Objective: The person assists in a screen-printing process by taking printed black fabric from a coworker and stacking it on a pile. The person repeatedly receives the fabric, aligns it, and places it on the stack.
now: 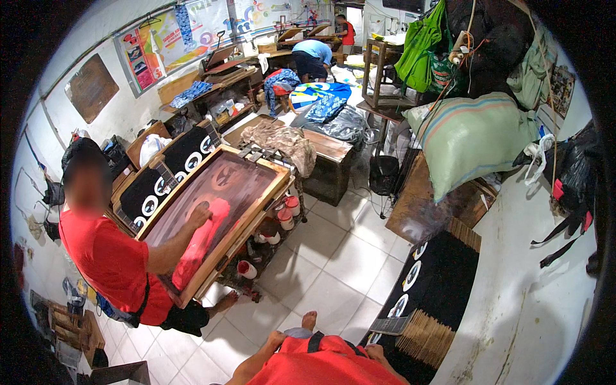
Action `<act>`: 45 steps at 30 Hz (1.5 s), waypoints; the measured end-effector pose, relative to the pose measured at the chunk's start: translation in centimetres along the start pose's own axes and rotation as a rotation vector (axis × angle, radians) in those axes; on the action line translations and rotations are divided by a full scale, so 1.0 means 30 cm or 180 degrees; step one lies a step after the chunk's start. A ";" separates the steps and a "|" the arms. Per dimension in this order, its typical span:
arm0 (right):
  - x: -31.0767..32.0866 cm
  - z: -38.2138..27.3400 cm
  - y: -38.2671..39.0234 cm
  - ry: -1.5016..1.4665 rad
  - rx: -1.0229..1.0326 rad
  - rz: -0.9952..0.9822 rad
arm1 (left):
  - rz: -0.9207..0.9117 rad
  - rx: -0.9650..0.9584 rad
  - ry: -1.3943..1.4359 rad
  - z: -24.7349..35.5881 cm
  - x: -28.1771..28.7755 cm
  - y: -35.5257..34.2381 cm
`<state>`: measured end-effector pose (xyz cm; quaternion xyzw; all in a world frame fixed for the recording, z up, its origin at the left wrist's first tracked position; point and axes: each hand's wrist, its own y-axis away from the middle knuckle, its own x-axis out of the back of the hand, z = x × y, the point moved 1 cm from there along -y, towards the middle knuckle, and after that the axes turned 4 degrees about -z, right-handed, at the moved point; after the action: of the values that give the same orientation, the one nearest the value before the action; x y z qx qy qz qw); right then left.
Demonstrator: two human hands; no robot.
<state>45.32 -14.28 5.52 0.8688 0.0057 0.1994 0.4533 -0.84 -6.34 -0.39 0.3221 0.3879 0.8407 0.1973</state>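
Observation:
My left hand (276, 339) rests low by my grey shorts, at the side of my red shirt (327, 362). My right hand (374, 351) is partly hidden at the shirt's other side, near a row of black fabric pieces with white round prints (436, 282). Both hands are small here and their fingers do not show clearly; I make out nothing held. To my left, a co-worker in a red shirt (106, 256) leans over a wood-framed printing screen (256, 199). That person's hand (201, 213) is on the mesh, at a bright red ink patch (204, 237).
A brown corrugated stack (427, 340) lies along the right wall. A large pale-green sack (475, 141) rests on wooden boards. Ink containers (246, 269) stand below the screen table. Tiled floor (321, 256) lies between. Another person (313, 54) bends over fabric at the back.

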 end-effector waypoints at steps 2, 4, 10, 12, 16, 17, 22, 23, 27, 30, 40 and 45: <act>-0.006 0.018 -0.017 -0.0813 0.0706 -0.0180 | 0.0019 0.0105 0.0090 0.033 0.012 0.014; -0.012 0.030 -0.039 -0.0552 0.0933 -0.0081 | 0.0048 0.0213 0.0182 0.053 0.020 0.024; -0.024 0.030 -0.068 0.0031 -0.0106 0.0194 | 0.0084 -0.0378 -0.0493 0.040 0.009 0.011; -0.023 0.020 -0.062 -0.0083 -0.0183 0.0191 | 0.0171 -0.0818 -0.0464 0.019 0.009 0.002; -0.023 0.001 -0.060 0.0157 -0.0336 0.0151 | 0.0166 -0.1465 -0.1540 -0.012 0.012 -0.015; -0.024 -0.001 -0.065 0.0213 -0.0313 0.0142 | 0.0175 -0.1530 -0.2297 -0.012 0.009 -0.023; -0.029 0.022 -0.105 0.0353 -0.0196 0.0275 | 0.0220 -0.0018 -0.0235 -0.008 -0.017 -0.069; -0.030 0.033 -0.115 0.0303 -0.0178 0.0256 | 0.0298 0.0515 0.0694 -0.015 -0.022 -0.066; -0.036 0.073 -0.147 -0.0330 -0.0279 -0.0017 | 0.0355 -0.1323 0.0020 -0.029 -0.001 0.016; -0.037 0.067 -0.150 0.0250 -0.0041 -0.0024 | 0.0537 -0.1612 -0.0181 -0.012 0.010 0.072; -0.061 0.022 -0.089 0.0030 -0.0140 -0.0208 | 0.0796 0.0286 0.0193 -0.007 0.015 0.081; -0.094 0.058 -0.216 0.1020 0.0819 -0.0308 | 0.0781 0.0541 0.1445 -0.100 0.023 0.117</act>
<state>44.45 -12.35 -1.45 0.8754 0.1448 0.3106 0.3410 -3.71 -9.69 1.13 0.1854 0.4495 0.8735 -0.0258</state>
